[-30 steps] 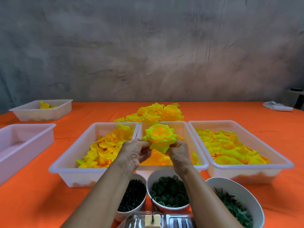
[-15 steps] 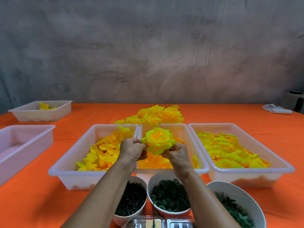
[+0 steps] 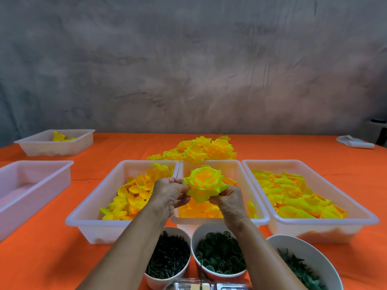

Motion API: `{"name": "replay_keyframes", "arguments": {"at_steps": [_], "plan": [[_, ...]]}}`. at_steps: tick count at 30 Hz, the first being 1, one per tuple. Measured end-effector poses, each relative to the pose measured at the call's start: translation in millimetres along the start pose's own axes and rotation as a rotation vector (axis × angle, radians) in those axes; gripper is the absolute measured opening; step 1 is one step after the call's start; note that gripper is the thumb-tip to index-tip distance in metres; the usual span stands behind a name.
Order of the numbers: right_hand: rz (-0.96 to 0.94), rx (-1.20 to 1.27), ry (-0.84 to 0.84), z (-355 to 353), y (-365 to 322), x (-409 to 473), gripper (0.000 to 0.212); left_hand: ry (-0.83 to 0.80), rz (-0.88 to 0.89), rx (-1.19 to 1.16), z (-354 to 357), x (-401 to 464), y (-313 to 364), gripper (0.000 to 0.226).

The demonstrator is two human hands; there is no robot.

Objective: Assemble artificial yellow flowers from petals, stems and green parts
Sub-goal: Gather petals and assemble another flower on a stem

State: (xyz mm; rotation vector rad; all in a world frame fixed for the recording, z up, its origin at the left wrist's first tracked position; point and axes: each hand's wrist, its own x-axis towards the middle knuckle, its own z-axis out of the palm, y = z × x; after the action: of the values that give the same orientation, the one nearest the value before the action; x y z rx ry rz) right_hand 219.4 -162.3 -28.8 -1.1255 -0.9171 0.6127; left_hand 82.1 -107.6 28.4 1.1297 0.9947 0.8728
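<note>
The flower [image 3: 204, 183] has risen slightly (layered yellow, orange-hearted); both hands' fingers [image 3: 178, 186] pinch its edges.

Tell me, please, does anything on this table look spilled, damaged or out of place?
Nothing stands out. The petals sit inside their white trays, the green parts stay in the bowls, and the finished flowers lie heaped behind the trays. Both hands, left hand and right hand, hold one intact yellow flower.

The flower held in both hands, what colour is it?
Bright yellow petals with an orange glow at the centre; the flower shows best in the head view.
</note>
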Motion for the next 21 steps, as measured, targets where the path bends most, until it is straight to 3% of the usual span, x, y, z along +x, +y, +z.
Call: {"name": "replay_keyframes", "arguments": {"at_steps": [10,16,21], "plan": [[0.015,0.005,0.001,0.0,-2.4,0.3,0.029,0.057,0.249,0.257,-3.1,8.4,-6.9,0.021],[0.016,0.007,0.035,0.1,-2.3,-0.3,0.034,0.002,0.092,-0.025,-3.6,6.4,-8.2,0.014],[0.015,0.029,0.050,1.3,-4.1,-2.5,0.038,-0.020,0.048,-0.066,-3.8,4.0,-8.2,0.010]]}}
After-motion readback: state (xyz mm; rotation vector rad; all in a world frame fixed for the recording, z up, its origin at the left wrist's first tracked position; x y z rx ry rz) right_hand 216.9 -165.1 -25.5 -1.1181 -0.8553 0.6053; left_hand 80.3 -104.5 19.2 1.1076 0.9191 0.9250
